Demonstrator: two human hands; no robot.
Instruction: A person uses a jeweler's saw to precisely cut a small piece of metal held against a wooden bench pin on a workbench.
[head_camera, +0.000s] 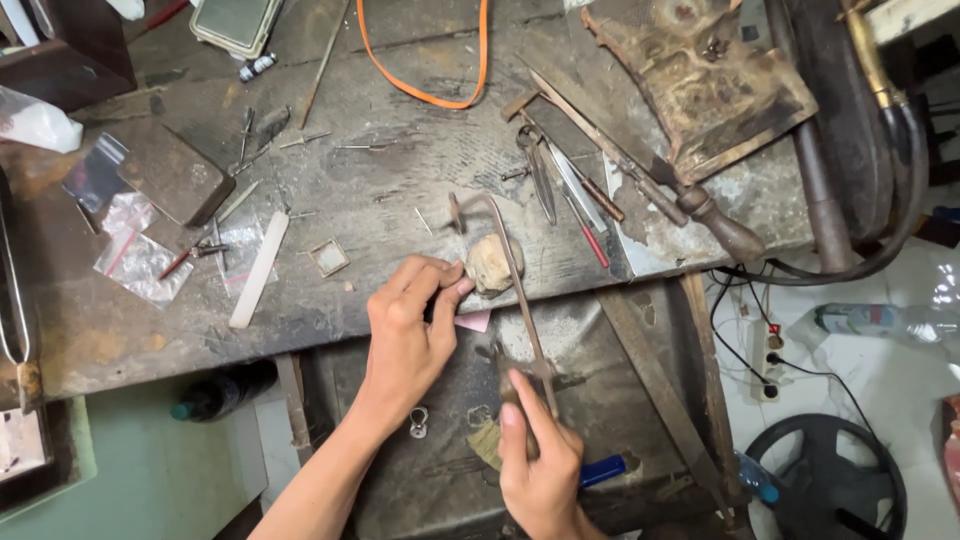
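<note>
Gripping the handle of a jeweller's saw (510, 290), the right hand (540, 460) is clamped on it at about 6 o'clock in the view, with the metal frame running up toward 12 o'clock over the tabletop (400, 170) edge. One left hand (408, 325), fingers pinched together, presses at the tabletop edge just beside a pale lumpy block (491, 264); what it pinches is too small to tell. One small pink slip (474, 320) lies just under the thumb. At 9 o'clock of the left hand: one white flat stick (259, 270), one small square frame (328, 257), two clear plastic bags (140, 262) with red seal lines, one dark flat slab (172, 175). At 2 o'clock of the block: one cluster of hand tools (570, 190), among them one red-handled pick (594, 245) and one file with a turned wooden handle (720, 225). One orange band (420, 90) loops at 12 o'clock. One rusted metal plate (700, 80) sits at 1 o'clock. One plastic bottle (880, 322) lies on the floor at 3 o'clock.
</note>
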